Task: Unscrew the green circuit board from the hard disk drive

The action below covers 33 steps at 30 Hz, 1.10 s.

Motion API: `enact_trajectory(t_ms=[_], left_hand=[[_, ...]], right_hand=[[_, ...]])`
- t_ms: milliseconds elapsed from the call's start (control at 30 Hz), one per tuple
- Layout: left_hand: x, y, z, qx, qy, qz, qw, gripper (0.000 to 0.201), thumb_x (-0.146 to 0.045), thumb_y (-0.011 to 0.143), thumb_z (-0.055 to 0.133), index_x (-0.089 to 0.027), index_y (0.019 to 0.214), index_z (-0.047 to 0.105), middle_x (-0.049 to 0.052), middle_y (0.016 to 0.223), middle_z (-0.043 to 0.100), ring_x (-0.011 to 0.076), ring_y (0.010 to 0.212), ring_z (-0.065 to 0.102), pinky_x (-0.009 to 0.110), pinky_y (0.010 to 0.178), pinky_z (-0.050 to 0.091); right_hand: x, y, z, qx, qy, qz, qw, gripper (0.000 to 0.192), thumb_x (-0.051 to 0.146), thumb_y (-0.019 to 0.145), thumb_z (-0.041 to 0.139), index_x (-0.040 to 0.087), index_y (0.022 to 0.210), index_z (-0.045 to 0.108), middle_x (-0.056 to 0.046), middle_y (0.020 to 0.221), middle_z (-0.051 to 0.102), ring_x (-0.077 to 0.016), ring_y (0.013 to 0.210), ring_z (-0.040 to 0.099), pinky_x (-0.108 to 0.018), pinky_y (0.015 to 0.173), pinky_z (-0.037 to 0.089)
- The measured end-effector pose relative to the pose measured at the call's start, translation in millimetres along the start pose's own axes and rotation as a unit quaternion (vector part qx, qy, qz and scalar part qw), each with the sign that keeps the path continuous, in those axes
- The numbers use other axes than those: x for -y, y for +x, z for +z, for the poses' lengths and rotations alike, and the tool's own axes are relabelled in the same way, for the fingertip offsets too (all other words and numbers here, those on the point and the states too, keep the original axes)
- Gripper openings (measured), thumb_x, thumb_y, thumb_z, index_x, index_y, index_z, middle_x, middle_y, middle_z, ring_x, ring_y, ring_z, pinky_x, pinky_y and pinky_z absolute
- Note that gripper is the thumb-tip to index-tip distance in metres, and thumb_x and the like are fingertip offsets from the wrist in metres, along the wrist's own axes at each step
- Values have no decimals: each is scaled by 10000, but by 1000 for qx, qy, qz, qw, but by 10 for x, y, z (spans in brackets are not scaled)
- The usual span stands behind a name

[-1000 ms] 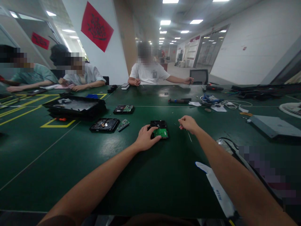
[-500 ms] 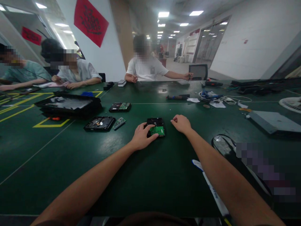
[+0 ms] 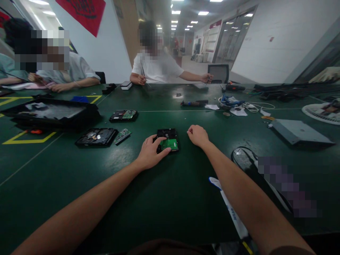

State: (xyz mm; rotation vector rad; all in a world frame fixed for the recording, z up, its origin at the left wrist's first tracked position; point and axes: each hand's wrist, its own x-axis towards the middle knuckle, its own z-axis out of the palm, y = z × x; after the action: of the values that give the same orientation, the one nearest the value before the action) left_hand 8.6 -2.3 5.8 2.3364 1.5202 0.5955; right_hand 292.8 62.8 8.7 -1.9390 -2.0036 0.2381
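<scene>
A black hard drive (image 3: 168, 139) with a green circuit board on top lies on the green table (image 3: 159, 198) in front of me. My left hand (image 3: 150, 153) rests on its left side, thumb and fingers gripping the edge. My right hand (image 3: 198, 135) sits on the table just right of the drive, fingers curled into a loose fist; whether it holds anything small I cannot tell.
To the left lie an opened drive (image 3: 96, 137), a loose circuit board (image 3: 122, 135), another drive (image 3: 123, 115) and a black tray (image 3: 50, 113). A screwdriver (image 3: 193, 103), cables (image 3: 239, 105) and a grey box (image 3: 297, 131) lie to the right. Other people sit across the table.
My right hand has moved left, closer to the drive, and rests on the table. The camera has tilted down slightly. My left hand stays on the drive.
</scene>
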Motion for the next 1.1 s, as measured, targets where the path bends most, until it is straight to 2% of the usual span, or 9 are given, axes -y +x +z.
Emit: enact_trajectory(t_ms=[267, 467, 700, 933, 1100], left_hand=[[-18, -3, -19, 5, 3, -2, 1000, 651, -693, 921, 541, -307, 1446, 562, 134, 1552, 415, 385, 1428, 403, 592, 1162, 360], [-17, -8, -21, 4, 4, -2, 1000, 666, -694, 927, 532, -296, 1460, 558, 149, 1552, 409, 386, 1422, 408, 590, 1167, 351], [8, -14, -26, 4, -3, 2, 1000, 669, -709, 922, 529, -303, 1452, 564, 143, 1555, 404, 391, 1433, 389, 597, 1163, 350], [16, -22, -35, 9, -8, 1, 1000, 678, -721, 916, 530, -320, 1462, 555, 133, 1556, 400, 389, 1433, 390, 588, 1160, 362], [18, -20, -49, 14, -14, -4, 1000, 689, -731, 915, 521, -327, 1473, 543, 132, 1568, 389, 398, 1442, 380, 605, 1158, 357]], right_hand=[[3, -10, -2, -4, 2, -6, 1000, 207, 377, 974, 636, 225, 1098, 704, -94, 1127, 685, -215, 947, 634, -334, 834, 495], [-23, 6, 15, -11, 6, -37, 999, 172, 303, 999, 583, 212, 1031, 724, -80, 1110, 684, -202, 960, 632, -330, 862, 479], [-63, 46, 27, -3, 22, -22, 999, 174, 301, 986, 596, 205, 1038, 732, -76, 1108, 713, -195, 968, 644, -326, 883, 476], [-193, 90, 9, -19, 86, 11, 996, 235, 233, 992, 543, 206, 1106, 747, -57, 1154, 745, -201, 1036, 668, -327, 936, 486], [-184, 58, -16, -4, 59, -23, 998, 243, 237, 976, 576, 219, 1133, 761, -65, 1195, 725, -210, 1079, 657, -340, 973, 487]])
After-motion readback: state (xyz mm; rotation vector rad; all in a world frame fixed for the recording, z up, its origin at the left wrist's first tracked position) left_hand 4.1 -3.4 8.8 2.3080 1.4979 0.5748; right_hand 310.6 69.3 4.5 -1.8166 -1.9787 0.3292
